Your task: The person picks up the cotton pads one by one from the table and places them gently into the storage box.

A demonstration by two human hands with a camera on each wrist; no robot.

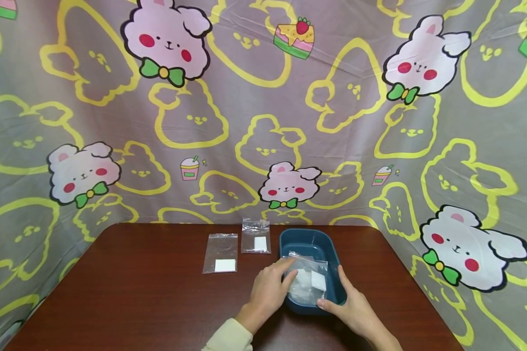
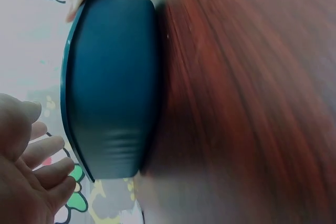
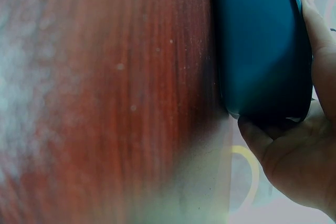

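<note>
grey curtain [image 1: 290, 105] is hanging ahead of me and down both sides, cartoon rabbits [image 1: 169, 58] are dotting it, reddish-brown desk [image 1: 158, 302] is standing below

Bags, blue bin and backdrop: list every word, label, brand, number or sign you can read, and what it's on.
None readable anywhere.
Left bag on the table, right bag on the table, bags in the bin: no legible lettering; any fine print is too small to read.
Blue bin: no lettering on the sides shown.
Backdrop: cartoon drawings, no readable words or numbers.
</note>
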